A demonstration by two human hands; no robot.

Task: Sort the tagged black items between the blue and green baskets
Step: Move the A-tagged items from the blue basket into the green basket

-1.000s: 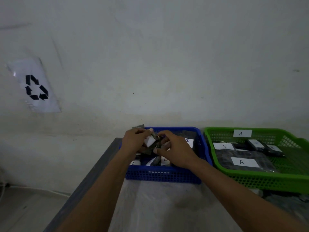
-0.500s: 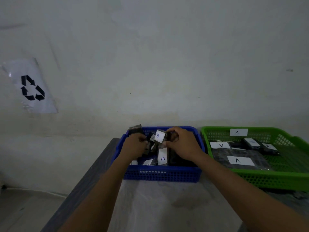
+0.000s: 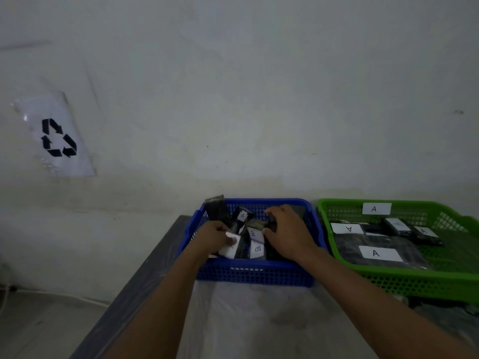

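The blue basket (image 3: 255, 273) holds a jumble of black items with white tags. One tagged A (image 3: 242, 216) stands upright near the back, and one tagged B (image 3: 257, 248) lies toward the front. Both hands are inside this basket. My left hand (image 3: 215, 235) pinches a black item by its white tag (image 3: 229, 244) at the front left. My right hand (image 3: 287, 233) curls over a dark item (image 3: 259, 224) in the middle. The green basket (image 3: 404, 278) to the right holds several black items, all tagged A (image 3: 375, 253).
The baskets sit side by side on a table (image 3: 246, 320) covered with clear plastic, against a pale wall. The table's dark left edge (image 3: 145, 270) drops to the floor. A recycling sign (image 3: 58, 137) hangs on the wall at the left.
The upright B tag that both hands held has gone down into the pile. My left hand moved down to a tag at the front left. An A-tagged item now shows at the back.
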